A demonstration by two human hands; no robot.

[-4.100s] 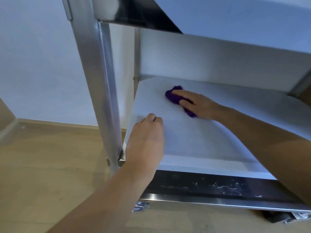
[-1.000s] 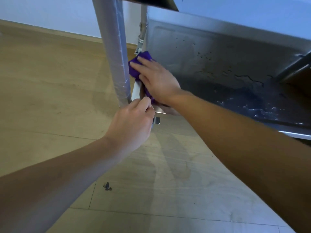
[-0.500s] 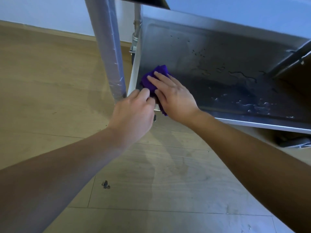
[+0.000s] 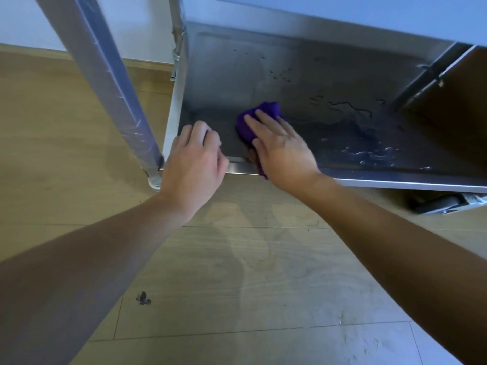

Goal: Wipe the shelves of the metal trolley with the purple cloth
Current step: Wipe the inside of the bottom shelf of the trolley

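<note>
Since half a second ago the right hand has slid the purple cloth rightward, away from the front left corner, opening a gap to the left hand. The one cloth lies bunched on the metal trolley's lowest shelf, near its front edge, under straight, slightly spread fingers pressing flat. The left hand's fingers are curled together on the shelf's front rim at the corner. The shelf is dull steel, with scattered water droplets toward the back and one puddle at front right. Two trolley posts stand at the left end: a film-wrapped front post and a back post. One caster shows under the right side. Beneath is a wood-plank floor bearing one dark speck; a white wall rises behind.
</note>
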